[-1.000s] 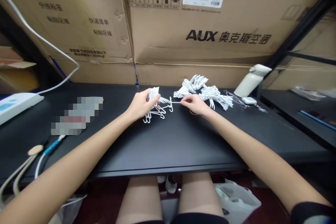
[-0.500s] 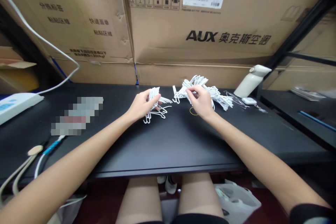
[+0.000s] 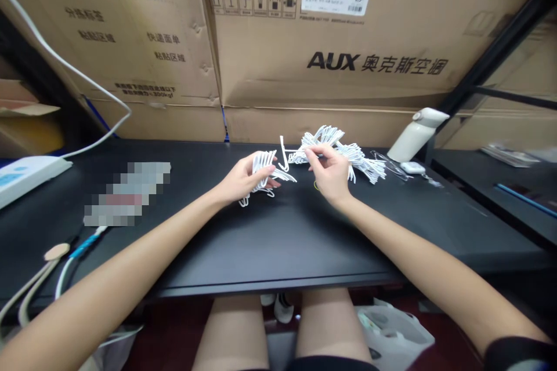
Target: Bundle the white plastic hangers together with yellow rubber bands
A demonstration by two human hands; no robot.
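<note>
My left hand is closed around a bunch of white wire hooks, thumb laid across them. Bent ends stick out below the palm and straight ends point right. My right hand pinches one white hook by its stem between thumb and fingertips; its bent end points left, close to the left hand's bunch. Behind the right hand lies a larger heap of white wire hooks on the black tabletop. A yellow rubber band lies partly hidden under that hand.
A white bottle, a small white case and a clear wrapper stand or lie at the right back. Large cardboard boxes line the back. On the left are a power strip, a blurred-out flat object and cables.
My right hand has drawn one hook out leftward from the heap. The left hand has moved slightly right and turned its bunch a little.
</note>
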